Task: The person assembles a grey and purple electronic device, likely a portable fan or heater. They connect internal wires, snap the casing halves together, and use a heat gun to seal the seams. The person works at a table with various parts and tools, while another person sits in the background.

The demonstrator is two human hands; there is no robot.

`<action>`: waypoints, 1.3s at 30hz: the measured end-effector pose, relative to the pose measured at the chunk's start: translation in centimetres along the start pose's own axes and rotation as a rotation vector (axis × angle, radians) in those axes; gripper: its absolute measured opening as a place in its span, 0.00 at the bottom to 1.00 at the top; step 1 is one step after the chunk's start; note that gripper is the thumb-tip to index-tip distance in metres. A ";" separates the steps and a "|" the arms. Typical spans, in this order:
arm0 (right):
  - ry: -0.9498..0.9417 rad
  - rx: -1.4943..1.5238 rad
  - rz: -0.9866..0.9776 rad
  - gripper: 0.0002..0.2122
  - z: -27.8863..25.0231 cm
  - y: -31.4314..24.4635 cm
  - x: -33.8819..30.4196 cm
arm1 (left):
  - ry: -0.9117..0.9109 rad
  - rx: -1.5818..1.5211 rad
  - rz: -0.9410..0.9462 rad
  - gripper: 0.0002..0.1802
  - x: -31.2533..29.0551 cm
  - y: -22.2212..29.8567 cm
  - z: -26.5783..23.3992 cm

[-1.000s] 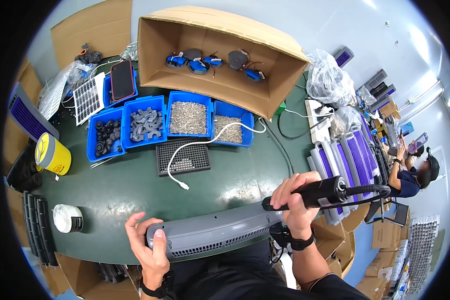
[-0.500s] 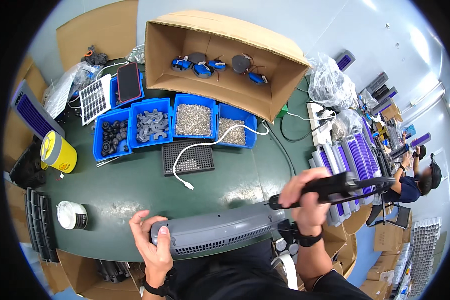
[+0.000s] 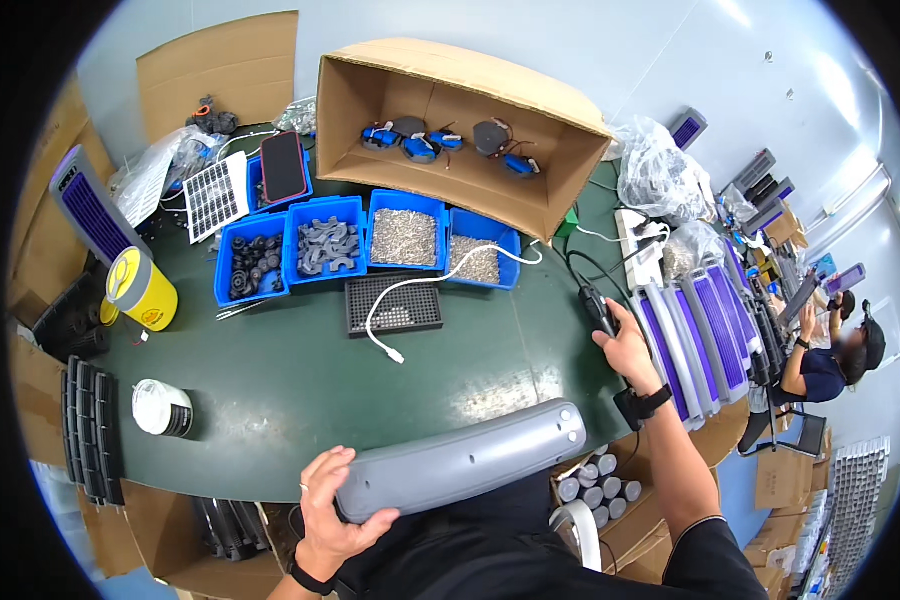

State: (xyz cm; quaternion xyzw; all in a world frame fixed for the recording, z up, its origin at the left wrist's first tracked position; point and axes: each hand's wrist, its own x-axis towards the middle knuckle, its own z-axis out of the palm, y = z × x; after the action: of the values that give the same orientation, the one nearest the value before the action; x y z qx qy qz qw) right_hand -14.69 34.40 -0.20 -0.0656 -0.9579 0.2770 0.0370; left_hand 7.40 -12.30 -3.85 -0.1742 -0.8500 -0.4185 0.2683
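A long grey plastic housing lies slanted along the table's front edge, its smooth side up with several small holes and two pale round spots at the right end. My left hand grips its left end, thumb below and fingers above. To the right, clear of the housing, my right hand is wrapped round a black corded electric screwdriver over the right edge of the table. Its cord loops back toward the white power strip.
Blue bins hold small screws and dark plastic parts behind a black perforated tray and a white cable. A cardboard box with blue motor-like parts stands behind. Grey-purple units stack at right; a white tub is left.
The screwdriver has gone from over the housing's right end to the table's right side with my right hand. The housing has been turned so its vented side no longer shows.
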 end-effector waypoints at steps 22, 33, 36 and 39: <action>-0.308 1.160 0.090 0.36 4.1 -8.6 -12.6 | 0.072 -0.653 -0.923 0.34 7.2 -1.0 0.2; -0.243 1.150 0.160 0.32 4.3 -10.1 -12.3 | 0.071 -0.567 -0.854 0.40 6.2 -1.1 0.7; -0.232 1.143 0.162 0.33 4.3 -9.9 -12.2 | 0.066 -0.563 -0.857 0.41 6.2 -1.0 0.8; -0.214 1.155 0.152 0.33 4.2 -10.4 -12.2 | 0.058 -0.555 -0.856 0.41 6.0 -1.0 0.9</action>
State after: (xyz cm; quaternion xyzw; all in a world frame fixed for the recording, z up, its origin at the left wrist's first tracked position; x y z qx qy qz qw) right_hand -4.16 21.67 1.41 -0.0748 -0.6429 0.7606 -0.0502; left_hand 1.76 -11.73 -1.34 0.1365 -0.6941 -0.7057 0.0399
